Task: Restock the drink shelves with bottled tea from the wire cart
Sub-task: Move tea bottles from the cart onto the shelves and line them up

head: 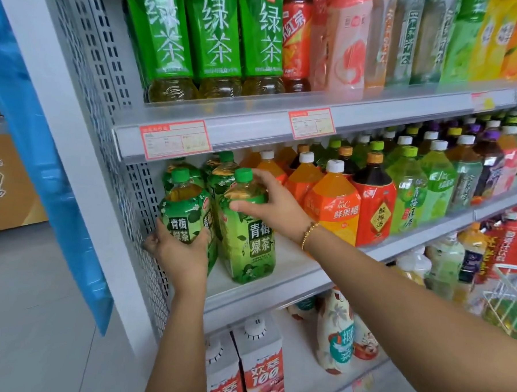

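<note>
Beside the perforated side panel point(137, 207), left hand point(180, 253) grips one tea bottle point(184, 210); right hand point(270, 208) grips a second bottle point(248, 243); bare shelf point(287, 258) beyond.

Floor point(35, 319): pale grey tile, evenly lit. Blue plastic sheet point(51, 185) at left; brown cardboard box point(9, 188) partly hidden behind it.

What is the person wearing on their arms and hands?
Not much! No sleeves or gloves are in view. The right hand has a gold bead bracelet at its wrist. Nothing worn shows on the left hand.
</note>
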`<control>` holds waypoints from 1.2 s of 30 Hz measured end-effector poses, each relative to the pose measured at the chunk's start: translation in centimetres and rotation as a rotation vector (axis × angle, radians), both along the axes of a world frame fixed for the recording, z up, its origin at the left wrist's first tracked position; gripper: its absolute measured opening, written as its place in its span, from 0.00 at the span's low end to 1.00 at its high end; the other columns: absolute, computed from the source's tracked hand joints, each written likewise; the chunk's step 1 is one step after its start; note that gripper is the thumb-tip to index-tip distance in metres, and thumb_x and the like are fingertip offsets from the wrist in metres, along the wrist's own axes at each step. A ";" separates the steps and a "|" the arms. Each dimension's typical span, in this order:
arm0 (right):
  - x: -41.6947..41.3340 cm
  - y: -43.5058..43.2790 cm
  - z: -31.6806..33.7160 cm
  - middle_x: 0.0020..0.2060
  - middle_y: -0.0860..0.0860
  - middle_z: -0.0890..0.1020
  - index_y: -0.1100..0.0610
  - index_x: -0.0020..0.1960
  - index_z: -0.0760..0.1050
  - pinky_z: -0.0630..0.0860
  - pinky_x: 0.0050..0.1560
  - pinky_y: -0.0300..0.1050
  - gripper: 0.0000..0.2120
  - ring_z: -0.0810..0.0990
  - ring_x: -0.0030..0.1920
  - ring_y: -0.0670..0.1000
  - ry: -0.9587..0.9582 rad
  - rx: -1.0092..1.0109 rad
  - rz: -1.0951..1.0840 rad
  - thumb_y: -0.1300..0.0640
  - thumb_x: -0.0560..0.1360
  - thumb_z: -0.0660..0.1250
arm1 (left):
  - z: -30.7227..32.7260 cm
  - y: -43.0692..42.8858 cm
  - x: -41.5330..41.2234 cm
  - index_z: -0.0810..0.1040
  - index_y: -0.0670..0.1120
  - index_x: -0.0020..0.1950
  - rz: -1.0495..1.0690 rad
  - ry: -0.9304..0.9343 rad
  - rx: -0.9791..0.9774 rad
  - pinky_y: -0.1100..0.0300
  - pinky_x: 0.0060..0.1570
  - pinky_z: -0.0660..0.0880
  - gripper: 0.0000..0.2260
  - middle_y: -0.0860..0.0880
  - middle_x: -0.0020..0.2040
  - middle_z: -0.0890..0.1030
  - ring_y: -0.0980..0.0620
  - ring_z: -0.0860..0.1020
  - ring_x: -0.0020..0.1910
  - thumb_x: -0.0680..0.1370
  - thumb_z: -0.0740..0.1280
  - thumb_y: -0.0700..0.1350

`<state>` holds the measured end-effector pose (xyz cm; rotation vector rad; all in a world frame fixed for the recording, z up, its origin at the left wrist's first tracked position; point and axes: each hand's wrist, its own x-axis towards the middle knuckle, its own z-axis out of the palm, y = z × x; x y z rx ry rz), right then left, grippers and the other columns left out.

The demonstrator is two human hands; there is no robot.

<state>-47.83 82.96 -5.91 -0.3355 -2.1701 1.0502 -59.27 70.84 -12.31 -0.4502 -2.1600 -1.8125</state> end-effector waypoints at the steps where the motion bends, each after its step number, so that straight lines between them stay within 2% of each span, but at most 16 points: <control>1: 0.4 -0.2 -0.9 0.62 0.47 0.71 0.56 0.72 0.60 0.67 0.52 0.22 0.40 0.71 0.58 0.40 0.010 -0.032 0.004 0.52 0.66 0.76 | 0.1 0.0 -0.9 0.65 0.38 0.71 -0.002 -0.013 -0.027 0.44 0.60 0.72 0.36 0.34 0.65 0.68 0.39 0.69 0.63 0.67 0.77 0.43; 2: 0.6 -0.2 -2.0 0.63 0.45 0.70 0.55 0.72 0.59 0.64 0.51 0.18 0.43 0.69 0.58 0.36 0.013 -0.054 0.003 0.53 0.64 0.78 | 0.2 0.1 -1.6 0.66 0.38 0.71 -0.009 -0.033 -0.059 0.44 0.59 0.73 0.35 0.35 0.64 0.70 0.37 0.71 0.62 0.68 0.77 0.43; 4: 1.0 -0.2 -4.3 0.58 0.37 0.70 0.51 0.69 0.58 0.63 0.48 0.16 0.41 0.69 0.54 0.27 0.014 -0.133 0.031 0.56 0.64 0.78 | 0.4 0.4 -2.6 0.66 0.38 0.71 -0.011 -0.049 -0.090 0.45 0.57 0.74 0.32 0.37 0.63 0.74 0.37 0.74 0.62 0.70 0.75 0.41; 5: 1.0 -0.3 -5.2 0.56 0.36 0.71 0.49 0.67 0.58 0.66 0.50 0.19 0.39 0.70 0.55 0.28 -0.002 -0.182 0.045 0.56 0.64 0.78 | 0.5 0.6 -3.0 0.66 0.38 0.71 -0.003 -0.040 -0.087 0.45 0.59 0.73 0.32 0.38 0.64 0.74 0.37 0.73 0.63 0.71 0.74 0.41; 8: 0.2 0.1 -6.8 0.58 0.43 0.76 0.52 0.68 0.59 0.71 0.60 0.36 0.41 0.74 0.60 0.42 -0.060 -0.212 0.018 0.53 0.63 0.79 | 0.4 1.2 -3.8 0.60 0.41 0.75 -0.020 -0.045 -0.086 0.47 0.65 0.69 0.34 0.39 0.70 0.70 0.39 0.70 0.68 0.73 0.72 0.41; 12: -0.8 0.7 -7.0 0.58 0.45 0.76 0.54 0.70 0.60 0.71 0.56 0.35 0.43 0.74 0.58 0.44 -0.093 -0.225 -0.023 0.52 0.62 0.79 | -0.3 1.7 -6.1 0.63 0.46 0.75 -0.165 -0.066 -0.025 0.52 0.63 0.71 0.31 0.44 0.66 0.75 0.46 0.75 0.63 0.74 0.71 0.41; 15: -1.1 1.0 -8.0 0.56 0.46 0.75 0.54 0.69 0.62 0.69 0.45 0.26 0.41 0.72 0.56 0.45 -0.110 -0.254 -0.061 0.55 0.62 0.79 | -0.4 2.5 -7.4 0.68 0.48 0.72 -0.152 -0.090 -0.005 0.56 0.56 0.74 0.25 0.47 0.62 0.78 0.48 0.78 0.58 0.76 0.68 0.41; 19: -1.7 1.4 -9.0 0.56 0.48 0.74 0.53 0.68 0.63 0.70 0.52 0.38 0.38 0.73 0.58 0.48 -0.116 -0.256 -0.091 0.56 0.63 0.78 | -0.6 3.4 -8.1 0.70 0.47 0.71 -0.050 -0.056 -0.068 0.52 0.52 0.75 0.21 0.42 0.60 0.78 0.43 0.79 0.54 0.78 0.66 0.44; 22: -1.9 1.4 -9.1 0.56 0.47 0.74 0.52 0.69 0.63 0.67 0.53 0.36 0.37 0.71 0.57 0.45 -0.096 -0.264 -0.089 0.56 0.65 0.78 | -0.9 3.6 -7.8 0.70 0.45 0.70 -0.029 -0.065 -0.045 0.52 0.53 0.74 0.22 0.41 0.62 0.76 0.42 0.78 0.57 0.77 0.67 0.45; 25: -2.0 1.3 -9.3 0.56 0.45 0.74 0.51 0.70 0.64 0.66 0.55 0.35 0.36 0.71 0.58 0.44 -0.073 -0.281 -0.086 0.57 0.66 0.76 | -1.4 3.2 -4.9 0.67 0.41 0.71 0.043 -0.015 0.037 0.53 0.57 0.72 0.26 0.38 0.66 0.70 0.40 0.74 0.61 0.74 0.70 0.39; 26: -2.0 1.3 -9.4 0.55 0.44 0.74 0.51 0.70 0.64 0.67 0.54 0.34 0.36 0.72 0.57 0.44 -0.066 -0.272 -0.106 0.58 0.67 0.76 | -1.7 3.0 -3.7 0.67 0.41 0.70 0.024 0.022 0.043 0.54 0.57 0.72 0.26 0.38 0.66 0.69 0.40 0.74 0.61 0.73 0.71 0.37; 28: -2.3 1.6 -9.8 0.55 0.43 0.76 0.51 0.72 0.62 0.68 0.52 0.32 0.35 0.74 0.56 0.44 -0.068 -0.219 -0.159 0.60 0.70 0.74 | -2.3 3.1 -2.0 0.69 0.42 0.69 -0.194 -0.002 -0.018 0.57 0.57 0.70 0.26 0.43 0.65 0.72 0.44 0.74 0.61 0.72 0.72 0.37; 31: -2.7 2.3 -10.4 0.60 0.50 0.78 0.52 0.75 0.56 0.73 0.57 0.40 0.35 0.76 0.59 0.50 -0.114 -0.140 -0.225 0.63 0.73 0.68 | -3.2 4.3 -1.7 0.69 0.45 0.70 -0.562 -0.183 -0.251 0.56 0.60 0.70 0.30 0.50 0.62 0.76 0.49 0.74 0.61 0.70 0.75 0.43; 33: -2.9 2.7 -10.7 0.62 0.53 0.77 0.52 0.75 0.55 0.73 0.58 0.44 0.35 0.76 0.60 0.54 -0.145 -0.106 -0.240 0.64 0.74 0.66 | -3.7 5.0 -1.8 0.70 0.45 0.68 -0.582 -0.174 -0.357 0.53 0.59 0.73 0.30 0.48 0.61 0.79 0.46 0.76 0.60 0.68 0.76 0.44; 36: -3.2 3.0 -10.9 0.62 0.53 0.77 0.52 0.75 0.55 0.73 0.58 0.44 0.33 0.76 0.60 0.54 -0.172 -0.096 -0.229 0.64 0.74 0.65 | -4.0 5.4 -1.6 0.66 0.44 0.71 -0.495 -0.144 -0.405 0.51 0.59 0.73 0.33 0.46 0.62 0.79 0.46 0.77 0.60 0.69 0.75 0.46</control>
